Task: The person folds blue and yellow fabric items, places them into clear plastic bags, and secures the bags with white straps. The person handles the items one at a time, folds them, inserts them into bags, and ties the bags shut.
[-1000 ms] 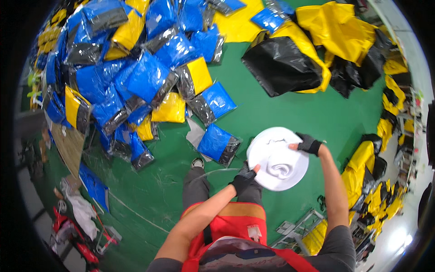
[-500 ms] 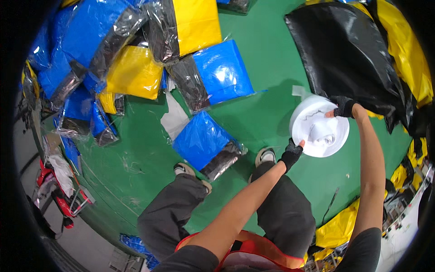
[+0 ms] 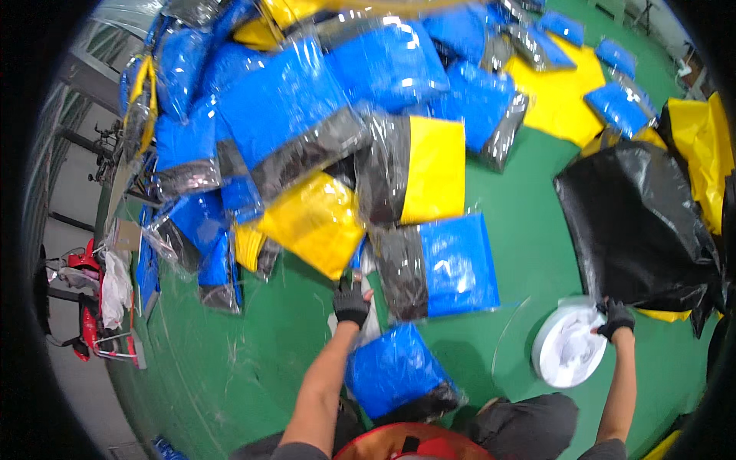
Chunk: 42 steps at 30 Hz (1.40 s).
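Observation:
My left hand (image 3: 353, 303), in a dark fingerless glove, reaches down over a white sheet scrap (image 3: 373, 326) on the floor. Its thumb stands apart from the fingers, and I cannot see anything held in it. The scrap is partly covered by the hand and a folded blue-and-black packet (image 3: 399, 368) in clear wrap. With my right hand (image 3: 616, 320), gloved alike, I grip the far right rim of a wide white roll (image 3: 546, 354). Crumpled white material fills the roll's hollow middle, and the roll rests tilted on the floor.
Many wrapped packets, such as a yellow-and-black one (image 3: 435, 169) and a blue-and-grey one (image 3: 460, 264), lie heaped ahead and to the left. A large black sheet (image 3: 636, 222) lies beyond the roll. Red equipment (image 3: 88, 307) stands far left on the green floor's (image 3: 268, 368) edge.
My left hand has let go of the roll and moved left and forward to the white scrap. My right hand keeps hold of the rim. The view has shifted, showing more of the packet heap.

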Each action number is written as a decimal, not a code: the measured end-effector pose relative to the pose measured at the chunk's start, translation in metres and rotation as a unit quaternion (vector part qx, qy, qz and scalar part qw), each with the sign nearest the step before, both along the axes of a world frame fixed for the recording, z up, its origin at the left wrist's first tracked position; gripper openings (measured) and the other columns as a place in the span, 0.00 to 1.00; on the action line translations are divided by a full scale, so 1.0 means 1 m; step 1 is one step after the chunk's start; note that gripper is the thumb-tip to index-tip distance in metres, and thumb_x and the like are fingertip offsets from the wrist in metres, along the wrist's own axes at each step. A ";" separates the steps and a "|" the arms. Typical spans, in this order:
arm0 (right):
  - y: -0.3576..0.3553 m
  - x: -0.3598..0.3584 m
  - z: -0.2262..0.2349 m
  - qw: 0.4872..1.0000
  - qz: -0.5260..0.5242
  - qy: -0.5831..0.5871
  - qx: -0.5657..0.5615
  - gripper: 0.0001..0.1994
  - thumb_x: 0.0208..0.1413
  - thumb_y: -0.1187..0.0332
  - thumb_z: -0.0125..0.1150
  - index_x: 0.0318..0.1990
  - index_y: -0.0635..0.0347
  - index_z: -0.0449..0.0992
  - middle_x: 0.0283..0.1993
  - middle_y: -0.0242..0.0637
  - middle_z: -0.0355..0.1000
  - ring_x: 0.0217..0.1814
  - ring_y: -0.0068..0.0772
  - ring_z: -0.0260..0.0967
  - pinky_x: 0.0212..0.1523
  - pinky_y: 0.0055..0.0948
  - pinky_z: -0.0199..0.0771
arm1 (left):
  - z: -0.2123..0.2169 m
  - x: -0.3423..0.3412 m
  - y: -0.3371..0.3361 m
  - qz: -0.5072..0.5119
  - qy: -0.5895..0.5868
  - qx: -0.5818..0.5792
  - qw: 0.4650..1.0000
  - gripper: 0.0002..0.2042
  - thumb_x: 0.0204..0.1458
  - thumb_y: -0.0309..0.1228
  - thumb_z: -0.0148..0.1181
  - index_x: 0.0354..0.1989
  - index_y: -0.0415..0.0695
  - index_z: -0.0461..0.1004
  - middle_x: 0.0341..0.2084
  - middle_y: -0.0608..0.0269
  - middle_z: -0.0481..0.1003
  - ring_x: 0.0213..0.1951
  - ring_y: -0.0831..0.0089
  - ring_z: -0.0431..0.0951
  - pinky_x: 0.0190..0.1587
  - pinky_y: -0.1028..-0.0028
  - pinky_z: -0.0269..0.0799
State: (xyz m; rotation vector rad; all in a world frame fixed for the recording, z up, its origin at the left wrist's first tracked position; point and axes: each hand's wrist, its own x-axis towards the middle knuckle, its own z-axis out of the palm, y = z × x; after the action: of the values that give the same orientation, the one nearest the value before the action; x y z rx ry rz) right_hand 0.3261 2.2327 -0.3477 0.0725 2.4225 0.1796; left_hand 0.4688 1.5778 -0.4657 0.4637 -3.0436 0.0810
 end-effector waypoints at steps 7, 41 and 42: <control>-0.079 -0.002 0.025 0.908 -0.092 0.265 -0.310 0.24 0.42 0.63 0.66 0.49 0.59 0.70 0.43 0.49 0.72 0.46 0.51 0.70 0.47 0.39 0.70 | 0.016 0.109 -0.135 -0.055 -0.365 0.066 0.927 0.22 0.56 0.43 0.40 0.57 0.50 0.66 0.53 0.47 0.68 0.54 0.54 0.69 0.58 0.61 0.61; -0.249 0.064 -0.053 0.858 0.115 0.256 -0.431 0.27 0.41 0.55 0.66 0.48 0.59 0.70 0.47 0.50 0.68 0.51 0.52 0.65 0.51 0.43 0.65 | 0.111 0.247 0.167 0.414 0.068 0.816 0.398 0.34 0.51 0.46 0.59 0.62 0.41 0.56 0.58 0.53 0.62 0.56 0.57 0.65 0.59 0.58 0.61; -0.209 0.046 -0.056 0.853 0.039 0.347 -0.388 0.28 0.39 0.53 0.67 0.45 0.61 0.70 0.46 0.51 0.68 0.49 0.53 0.66 0.49 0.43 0.66 | 0.153 0.218 0.176 0.405 0.098 0.797 0.437 0.34 0.51 0.45 0.59 0.62 0.41 0.56 0.58 0.52 0.62 0.55 0.56 0.66 0.58 0.57 0.62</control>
State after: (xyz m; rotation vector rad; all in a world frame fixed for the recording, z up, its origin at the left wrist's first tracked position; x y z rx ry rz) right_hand 0.3723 2.0241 -0.4040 -0.3949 3.0078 -0.9524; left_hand 0.6872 1.7543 -0.3132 1.5686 -1.2353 -2.4770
